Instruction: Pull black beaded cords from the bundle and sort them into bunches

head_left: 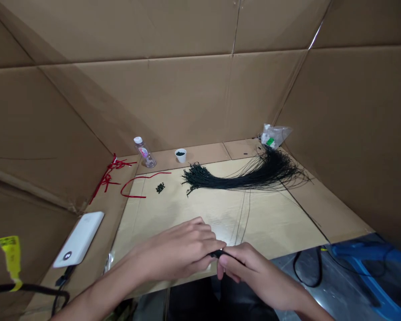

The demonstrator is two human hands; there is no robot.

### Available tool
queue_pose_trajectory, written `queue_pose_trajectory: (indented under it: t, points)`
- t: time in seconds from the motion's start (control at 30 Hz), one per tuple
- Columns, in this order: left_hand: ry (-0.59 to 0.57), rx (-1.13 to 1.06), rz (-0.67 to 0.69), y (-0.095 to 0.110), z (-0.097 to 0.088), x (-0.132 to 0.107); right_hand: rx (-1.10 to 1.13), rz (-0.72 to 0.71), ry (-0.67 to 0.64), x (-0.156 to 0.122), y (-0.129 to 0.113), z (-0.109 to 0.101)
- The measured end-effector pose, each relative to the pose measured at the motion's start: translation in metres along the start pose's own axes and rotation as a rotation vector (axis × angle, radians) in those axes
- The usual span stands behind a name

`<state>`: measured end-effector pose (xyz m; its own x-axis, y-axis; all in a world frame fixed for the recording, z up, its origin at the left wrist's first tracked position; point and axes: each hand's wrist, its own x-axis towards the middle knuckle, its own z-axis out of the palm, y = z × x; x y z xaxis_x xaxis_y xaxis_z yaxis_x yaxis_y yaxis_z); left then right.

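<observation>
Near the front edge of the board, my left hand (pixel 190 245) and my right hand (pixel 245 263) meet, fingertips almost touching. Between them shows a small dark object (pixel 217 253), its kind unclear; my right thumb and fingers are closed around it. The left fingers are bent and pressed together at its end, and what they pinch is hidden. A few thin dark strands run over the board behind my hands. Farther back lies a large bundle of black cords (pixel 234 180), with small knotted or beaded ends at its left. Left of it is a little pile of dark beads (pixel 160 187).
A white cup (pixel 181 156) of dark bits and a clear bottle (pixel 145 152) stand at the back. Red cord (pixel 122 189) curves at left, near a white power bank (pixel 79 238). A plastic bag (pixel 274 136) sits back right. Cardboard walls (pixel 187 93) enclose the board.
</observation>
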<state>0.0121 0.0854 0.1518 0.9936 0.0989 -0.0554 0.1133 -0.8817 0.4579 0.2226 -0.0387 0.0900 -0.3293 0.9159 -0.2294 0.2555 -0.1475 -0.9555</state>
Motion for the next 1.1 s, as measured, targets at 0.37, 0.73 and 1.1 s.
queue_pose_trajectory:
  t: [0.37,0.73,1.1]
  points:
    - [-0.039,0.076,-0.029,-0.002,0.038,0.008,-0.193,-0.019,0.019,0.0,-0.002,0.009]
    - [-0.125,-0.03,0.126,0.004,0.059,0.001,-0.355,0.015,-0.086,-0.024,0.001,0.005]
    - [-0.076,-0.11,0.128,0.012,0.058,0.001,-0.523,-0.089,0.058,-0.059,0.02,0.02]
